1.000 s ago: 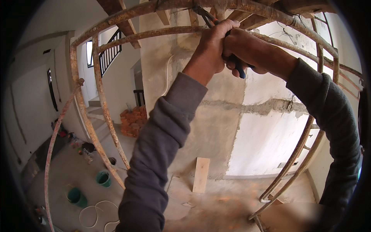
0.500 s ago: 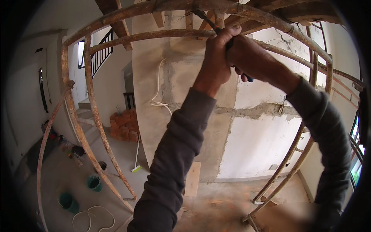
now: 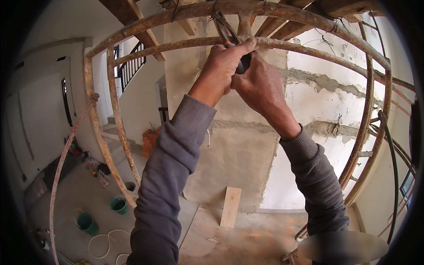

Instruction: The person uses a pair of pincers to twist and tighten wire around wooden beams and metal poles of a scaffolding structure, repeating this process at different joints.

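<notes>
Both my arms are raised, and a pair of pincers (image 3: 230, 32) with orange and dark handles is held between my hands. My left hand (image 3: 221, 64) is closed round the handles, its thumb lying along the top. Pressed against it, my right hand (image 3: 261, 81) is closed on the dark handle end. The pincers' jaws point up to the rusty upper bar (image 3: 194, 11) of a scaffold frame, where thin dark wire is wound. Just behind my fingers runs the lower scaffold bar (image 3: 176, 45). Whether the jaws grip wire cannot be made out.
Timber beams (image 3: 126, 13) pass overhead. Scaffold legs stand left and right, with a dark hose (image 3: 391, 163) at the right. A patched wall (image 3: 238, 163) faces me. Below are a board (image 3: 230, 207), green buckets (image 3: 87, 224), a white cable (image 3: 104, 238) and red bricks (image 3: 150, 141).
My hands have shifted left in view with the pincers, and my right forearm has come lower and inward. The pincers' jaws and handles now show more plainly. The view has swung somewhat right.
</notes>
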